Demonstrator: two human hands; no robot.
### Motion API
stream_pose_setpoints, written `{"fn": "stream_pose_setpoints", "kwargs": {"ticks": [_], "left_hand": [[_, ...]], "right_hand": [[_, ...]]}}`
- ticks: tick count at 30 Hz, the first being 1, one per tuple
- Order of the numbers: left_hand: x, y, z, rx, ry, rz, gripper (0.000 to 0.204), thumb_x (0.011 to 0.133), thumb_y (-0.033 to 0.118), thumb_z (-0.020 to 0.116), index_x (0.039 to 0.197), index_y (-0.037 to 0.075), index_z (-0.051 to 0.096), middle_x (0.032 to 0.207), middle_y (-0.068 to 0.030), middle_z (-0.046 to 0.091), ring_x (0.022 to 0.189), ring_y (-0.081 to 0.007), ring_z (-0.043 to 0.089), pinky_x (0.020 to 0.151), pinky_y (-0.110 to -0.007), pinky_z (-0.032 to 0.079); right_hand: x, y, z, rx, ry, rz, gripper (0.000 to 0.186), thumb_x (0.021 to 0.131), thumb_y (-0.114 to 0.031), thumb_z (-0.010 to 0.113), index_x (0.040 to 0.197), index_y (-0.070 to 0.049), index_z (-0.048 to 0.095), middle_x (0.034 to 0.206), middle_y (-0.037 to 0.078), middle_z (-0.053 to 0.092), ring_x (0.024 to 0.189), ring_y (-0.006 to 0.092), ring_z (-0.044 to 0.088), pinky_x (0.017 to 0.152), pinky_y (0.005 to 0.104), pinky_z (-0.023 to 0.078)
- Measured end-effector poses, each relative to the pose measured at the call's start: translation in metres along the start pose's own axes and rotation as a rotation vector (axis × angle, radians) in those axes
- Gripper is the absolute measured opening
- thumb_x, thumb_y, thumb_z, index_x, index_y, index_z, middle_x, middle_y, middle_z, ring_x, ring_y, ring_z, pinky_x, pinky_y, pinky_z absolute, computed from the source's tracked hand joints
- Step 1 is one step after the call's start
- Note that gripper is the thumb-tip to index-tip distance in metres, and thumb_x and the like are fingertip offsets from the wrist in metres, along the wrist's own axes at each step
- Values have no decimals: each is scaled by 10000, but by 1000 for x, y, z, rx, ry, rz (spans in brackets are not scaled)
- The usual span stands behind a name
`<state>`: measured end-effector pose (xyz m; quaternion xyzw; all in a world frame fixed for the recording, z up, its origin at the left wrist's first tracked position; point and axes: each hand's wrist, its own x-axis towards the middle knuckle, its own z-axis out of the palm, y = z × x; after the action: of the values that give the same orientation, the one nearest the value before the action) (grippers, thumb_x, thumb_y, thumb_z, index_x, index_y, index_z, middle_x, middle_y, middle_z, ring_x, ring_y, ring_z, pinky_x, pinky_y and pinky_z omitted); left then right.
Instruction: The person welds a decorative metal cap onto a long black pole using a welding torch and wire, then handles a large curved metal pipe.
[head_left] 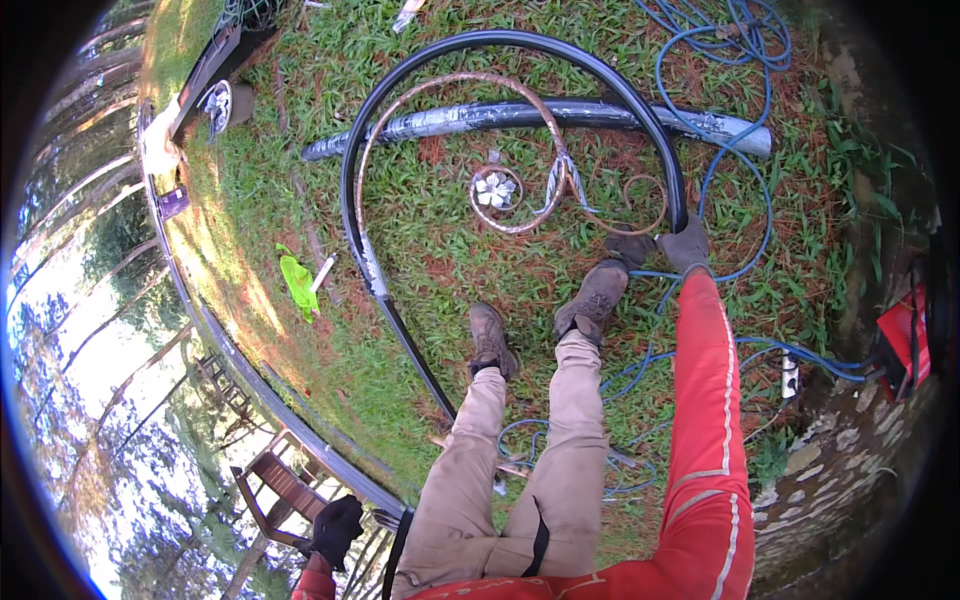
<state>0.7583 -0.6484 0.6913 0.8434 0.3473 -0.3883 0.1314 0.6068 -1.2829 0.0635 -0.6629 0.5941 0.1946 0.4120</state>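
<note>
Bent into a wide arc over the grass, a black pipe curves round from beside my left leg to my right hand. In a grey glove, that hand is closed round the pipe's end, just beyond my right boot. My left hand, in a dark glove, is closed at the lower left; whatever it may hold is hidden. Inside the arc lies a brown hoop with a small ring and a silvery flower-shaped piece. A thicker black pipe with whitish smears crosses the arc.
A blue hose loops along the right side. Bright green cloth and a short white tube lie left. A bucket stands far left, a wooden chair lower left. At right are a red object and a stony edge.
</note>
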Motion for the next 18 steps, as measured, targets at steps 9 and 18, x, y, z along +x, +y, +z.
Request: {"fn": "stream_pose_setpoints", "kwargs": {"ticks": [9, 18], "left_hand": [[8, 9, 30, -76, -58, 1, 264, 1081, 224, 758, 1244, 16, 769, 965, 6, 709, 760, -109, 657, 657, -303, 552], [1, 26, 45, -99, -173, 78, 302, 1075, 189, 773, 1314, 6, 759, 984, -25, 746, 766, -105, 674, 650, -295, 559]], "right_hand": [[13, 3, -19, -106, -111, -44, 707, 753, -145, 869, 1428, -48, 683, 1230, 231, 786, 1185, 413, 755, 1051, 492, 570], [-48, -32, -71, 124, -281, 41, 558, 747, -194, 875, 1233, 22, 706, 1096, 176, 785, 970, 309, 765, 892, 434, 586]]}}
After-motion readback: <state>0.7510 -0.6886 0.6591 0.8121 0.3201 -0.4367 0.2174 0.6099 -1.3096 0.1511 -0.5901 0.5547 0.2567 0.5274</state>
